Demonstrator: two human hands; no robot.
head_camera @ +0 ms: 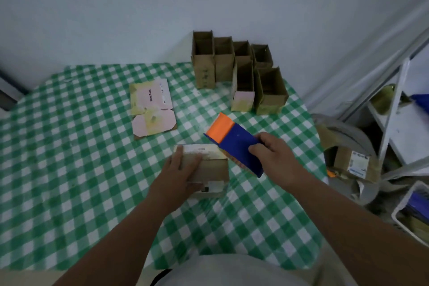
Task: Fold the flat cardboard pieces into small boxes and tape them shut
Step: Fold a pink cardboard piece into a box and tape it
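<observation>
A small brown cardboard box (212, 169) lies on the green checked tablecloth near the table's middle. My left hand (178, 169) lies on its top with fingers spread along the upper edge, holding it down. My right hand (274, 158) grips the handle of a blue and orange tape dispenser (234, 144), whose lower edge meets the box's right top corner. A flattened pink and brown cardboard piece (152, 109) lies further back to the left. Several folded open boxes (239, 72) stand in a cluster at the back right.
The table (69, 169) stands against a pale wall. Beyond its right edge are a grey bin with cardboard (350, 162), a white shelf frame (394, 109) and a white basket (411, 211) on the floor.
</observation>
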